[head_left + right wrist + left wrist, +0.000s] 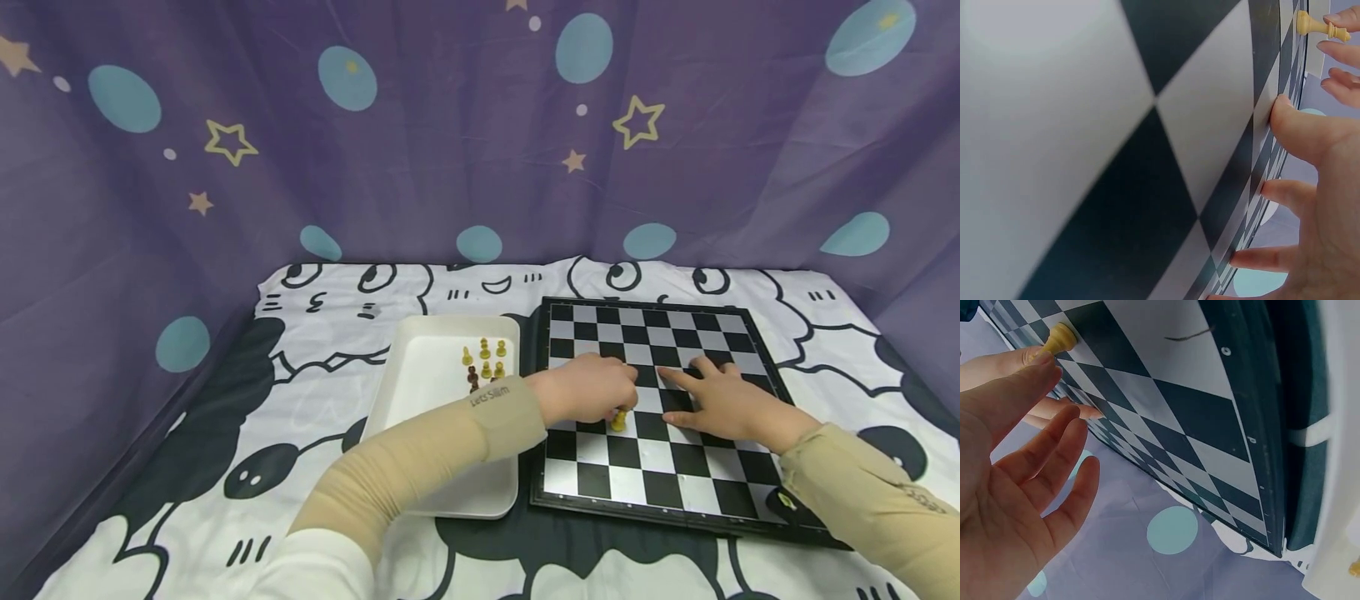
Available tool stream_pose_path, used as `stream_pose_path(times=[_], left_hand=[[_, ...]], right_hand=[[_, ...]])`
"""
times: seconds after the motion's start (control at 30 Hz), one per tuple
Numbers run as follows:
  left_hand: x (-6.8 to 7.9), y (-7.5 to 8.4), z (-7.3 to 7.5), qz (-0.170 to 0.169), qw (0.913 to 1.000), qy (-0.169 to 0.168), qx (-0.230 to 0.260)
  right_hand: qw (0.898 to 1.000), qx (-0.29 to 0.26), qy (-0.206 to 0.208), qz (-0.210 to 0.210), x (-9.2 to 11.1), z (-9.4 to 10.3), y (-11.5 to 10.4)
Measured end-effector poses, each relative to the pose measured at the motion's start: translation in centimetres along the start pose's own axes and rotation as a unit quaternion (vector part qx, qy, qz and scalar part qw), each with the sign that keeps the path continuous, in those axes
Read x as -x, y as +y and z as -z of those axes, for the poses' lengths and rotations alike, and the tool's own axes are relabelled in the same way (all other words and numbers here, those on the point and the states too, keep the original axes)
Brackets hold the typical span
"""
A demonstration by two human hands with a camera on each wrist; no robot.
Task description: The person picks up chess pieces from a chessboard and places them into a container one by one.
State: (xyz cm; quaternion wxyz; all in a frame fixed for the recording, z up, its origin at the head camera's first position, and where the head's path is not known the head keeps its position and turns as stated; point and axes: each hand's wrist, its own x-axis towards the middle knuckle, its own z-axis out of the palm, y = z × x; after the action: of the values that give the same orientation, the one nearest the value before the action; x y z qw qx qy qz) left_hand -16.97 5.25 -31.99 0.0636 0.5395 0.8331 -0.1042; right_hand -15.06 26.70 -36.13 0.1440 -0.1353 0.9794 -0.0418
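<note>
My left hand (588, 387) reaches over the left part of a black-and-silver chessboard (592, 482). Thumb and forefinger pinch a yellow chess piece (618, 422) by its upper part. Seen from the right wrist, this chess piece (1315, 25) has a wide base, a collar and a narrow top; its base is at the board surface. The other left fingers are loosely bent in the left wrist view. My right hand (720, 406) lies over the middle right of the board with fingers spread, thumb and fingertips at the squares (1172, 150), holding nothing.
Left of the board stands a white tray (420, 358), partly covered by my left arm. Several yellow chess pieces (485, 350) and a few dark brown ones (472, 377) stand in it. A patterned cloth (315, 367) lies underneath, and a purple curtain (450, 167) hangs behind.
</note>
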Motion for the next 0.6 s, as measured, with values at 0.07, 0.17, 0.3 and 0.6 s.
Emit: stream_pose_path(times=[0.07, 0.17, 0.3, 0.6], left_hand=[[-0.01, -0.01, -0.07, 0.003, 1.0, -0.002, 0.001], [-0.07, -0.08, -0.15, 0.008, 0.9999, -0.009, -0.001], [-0.15, -0.2, -0.23, 0.008, 0.9999, -0.014, 0.001], [-0.38, -0.22, -0.5, -0.012, 0.9999, 0.005, -0.006]], right_hand=[[1.0, 0.001, 0.0, -0.001, -0.01, -0.03, -0.01], [1.0, 0.002, 0.0, -0.003, -0.03, -0.06, -0.02], [1.0, 0.001, 0.001, -0.002, -0.02, -0.05, -0.02], [1.0, 0.002, 0.007, 0.004, 0.05, -0.01, -0.06]])
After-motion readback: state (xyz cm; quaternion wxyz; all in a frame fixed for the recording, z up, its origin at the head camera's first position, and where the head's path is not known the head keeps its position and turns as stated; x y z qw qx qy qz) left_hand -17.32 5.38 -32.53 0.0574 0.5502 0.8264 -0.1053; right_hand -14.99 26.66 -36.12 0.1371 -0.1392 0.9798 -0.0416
